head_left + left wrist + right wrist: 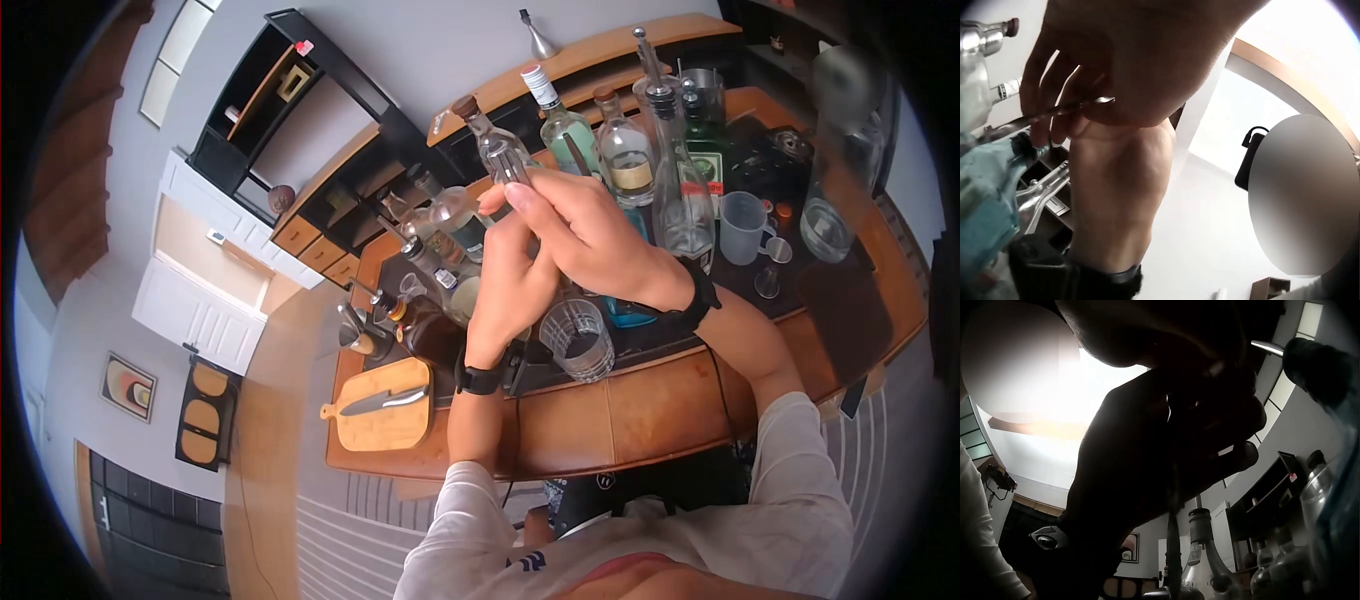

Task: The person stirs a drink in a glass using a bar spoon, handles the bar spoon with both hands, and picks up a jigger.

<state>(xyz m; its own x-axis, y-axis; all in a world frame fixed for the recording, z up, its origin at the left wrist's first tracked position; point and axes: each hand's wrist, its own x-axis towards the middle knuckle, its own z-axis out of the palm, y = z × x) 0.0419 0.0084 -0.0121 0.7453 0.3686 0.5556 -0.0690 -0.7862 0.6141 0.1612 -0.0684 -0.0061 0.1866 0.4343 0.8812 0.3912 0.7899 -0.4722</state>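
My left hand (508, 285) and right hand (600, 235) meet above the table, fingertips close together and partly hiding one another. The right thumb and index finger pinch together over the left fingers. A slim, dark metal utensil (575, 152) sticks out past the right knuckles, its near part hidden under that hand. The left wrist view shows the shaft of the utensil (1057, 112) crossing the left fingers (1041, 94). I cannot tell whether the left hand grips it. Below the hands stands a clear cut-glass tumbler (577, 342).
Many bottles crowd the far side, among them a clear corked bottle (495, 145) and a pale green one (570, 130). A wooden board (375, 425) with a knife (385, 402) lies at the left. A plastic measuring cup (741, 228) stands right, near a small jigger (767, 282).
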